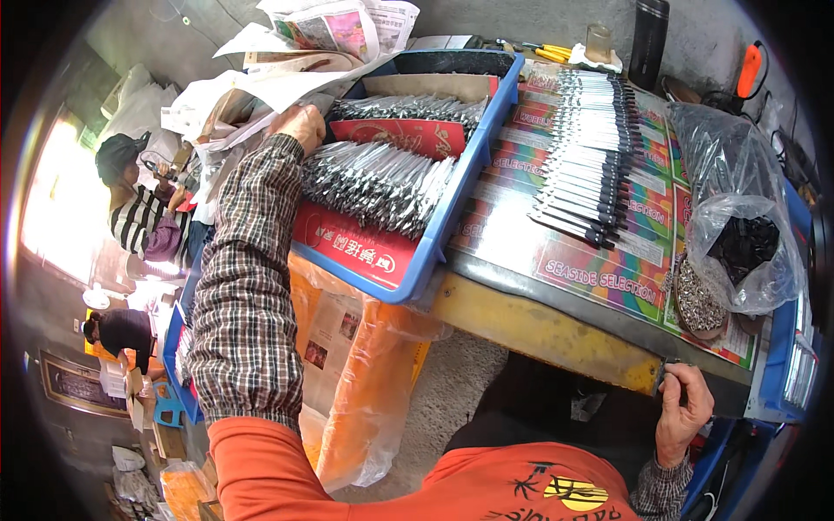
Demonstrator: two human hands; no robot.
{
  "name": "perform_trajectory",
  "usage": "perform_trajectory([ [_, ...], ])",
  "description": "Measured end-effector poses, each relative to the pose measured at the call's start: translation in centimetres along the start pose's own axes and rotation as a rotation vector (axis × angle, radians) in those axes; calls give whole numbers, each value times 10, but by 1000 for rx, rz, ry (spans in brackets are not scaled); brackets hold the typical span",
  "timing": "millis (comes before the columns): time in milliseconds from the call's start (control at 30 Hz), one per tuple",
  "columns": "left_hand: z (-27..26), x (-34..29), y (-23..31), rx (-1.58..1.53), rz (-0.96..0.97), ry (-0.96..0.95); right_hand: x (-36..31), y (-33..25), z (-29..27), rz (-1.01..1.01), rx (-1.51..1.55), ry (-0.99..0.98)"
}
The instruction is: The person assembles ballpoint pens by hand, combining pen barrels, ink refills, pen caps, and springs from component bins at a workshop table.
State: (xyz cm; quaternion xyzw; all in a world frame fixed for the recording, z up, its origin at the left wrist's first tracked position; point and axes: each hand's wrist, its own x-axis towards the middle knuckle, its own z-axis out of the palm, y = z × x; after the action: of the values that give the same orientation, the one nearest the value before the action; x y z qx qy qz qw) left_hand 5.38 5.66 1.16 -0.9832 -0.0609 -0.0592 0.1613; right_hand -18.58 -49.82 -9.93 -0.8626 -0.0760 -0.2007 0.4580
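Observation:
My left hand reaches far forward to the left rim of a blue plastic crate, beside loose paper sheets. Its fingers are curled, and what they grip is hidden. Inside the crate lie bundles of slim, clear-wrapped pens, with red printed card between and under them. A long row of pens with dark ends lies on the table's colourful printed covering. My right hand is closed at the table's near right corner, fingers bent; whether anything small is in them cannot be seen.
A clear bag with black pieces lies at the table's right, above a glittery sandal. Behind stand a black flask and a glass jar. Orange plastic sacking hangs below the crate. Two people work at far left.

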Motion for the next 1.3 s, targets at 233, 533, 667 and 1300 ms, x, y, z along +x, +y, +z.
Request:
perform_trajectory([
  [233,-14,0,21,46,-102,-207,1,3,0,-19,16,11],
  [533,-7,3,23,95,-123,-185,0,5,-1,-36,17,-4],
  [667,-4,-3,13,200,-83,-135,1,4,-1,-56,32,-15],
  [1300,-61,-181,231,-433,526,514,2,2,-2,-101,63,-1],
])
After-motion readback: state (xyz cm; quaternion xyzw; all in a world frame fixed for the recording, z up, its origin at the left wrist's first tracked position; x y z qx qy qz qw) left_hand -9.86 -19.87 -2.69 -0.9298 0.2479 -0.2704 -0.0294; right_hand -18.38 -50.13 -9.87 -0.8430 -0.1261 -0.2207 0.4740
